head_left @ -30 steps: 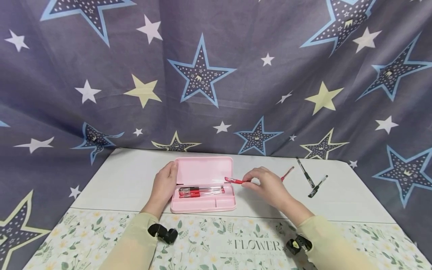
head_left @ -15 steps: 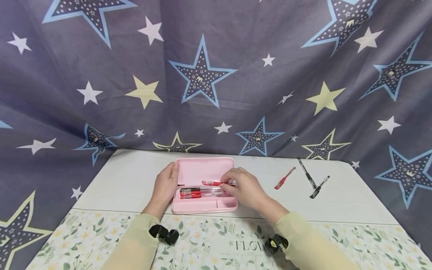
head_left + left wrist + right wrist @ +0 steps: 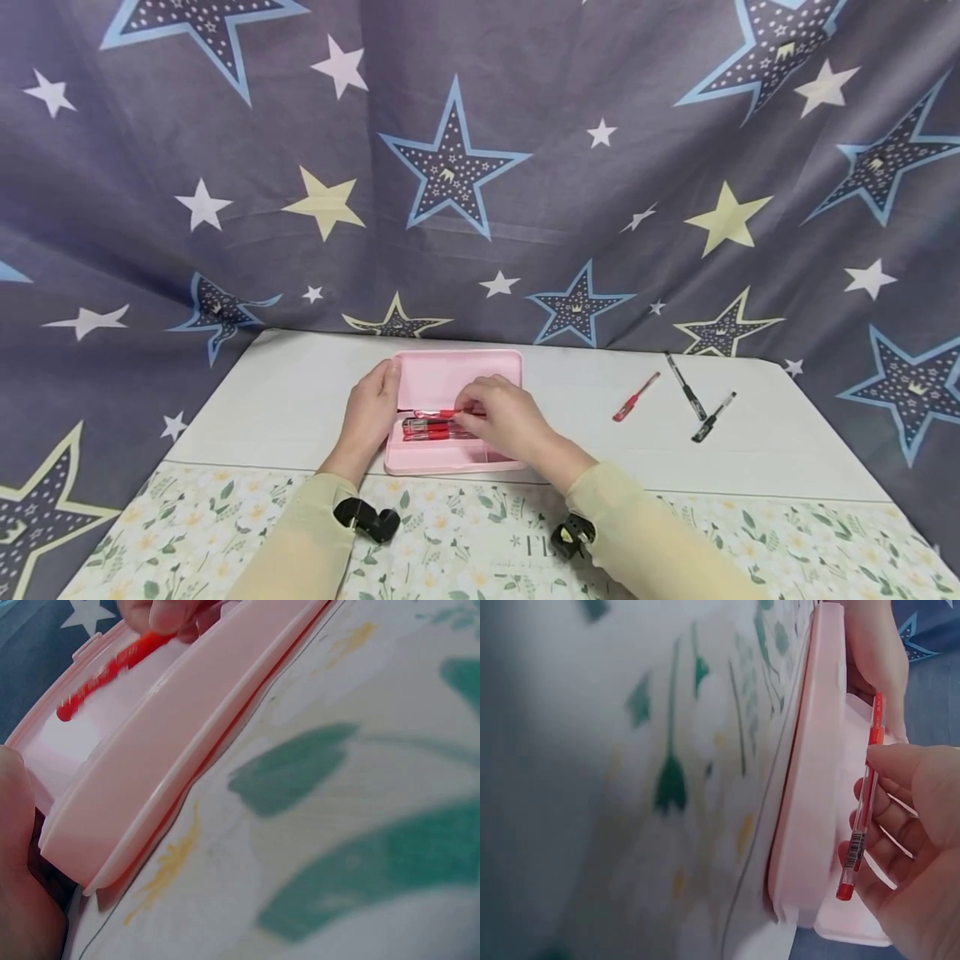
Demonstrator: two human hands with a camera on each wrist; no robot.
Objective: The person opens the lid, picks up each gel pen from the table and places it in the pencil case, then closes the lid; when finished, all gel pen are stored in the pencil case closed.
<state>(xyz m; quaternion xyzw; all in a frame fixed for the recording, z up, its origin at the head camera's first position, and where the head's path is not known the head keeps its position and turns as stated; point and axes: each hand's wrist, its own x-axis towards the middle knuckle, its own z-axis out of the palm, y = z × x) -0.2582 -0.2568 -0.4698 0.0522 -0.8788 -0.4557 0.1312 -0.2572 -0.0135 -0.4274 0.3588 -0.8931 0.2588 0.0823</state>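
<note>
A pink pencil case (image 3: 456, 371) lies open on the table, its lid tipped back. My left hand (image 3: 365, 417) holds the case by its left side, thumb along the lid's edge. Between thumb and fingers of my right hand (image 3: 504, 414) is a red pen (image 3: 867, 791) with a clear barrel. Its red cap end points left, over the case's back compartment near the hinge; the right wrist view shows its full length. In that compartment lie a black pen (image 3: 422, 424) and red pens (image 3: 423, 436), partly covered by my right hand. The front compartments show pink bottoms.
To the right, another red pen (image 3: 636, 397) and two black pens (image 3: 684, 386) lie apart from the case on the white tabletop (image 3: 577, 450). A floral cloth (image 3: 442, 533) covers the near part. Behind the table hangs a star-patterned curtain (image 3: 555, 208).
My right hand has carried the red pen leftward from beside the case to over its back compartment. My left hand stays at the case's left side.
</note>
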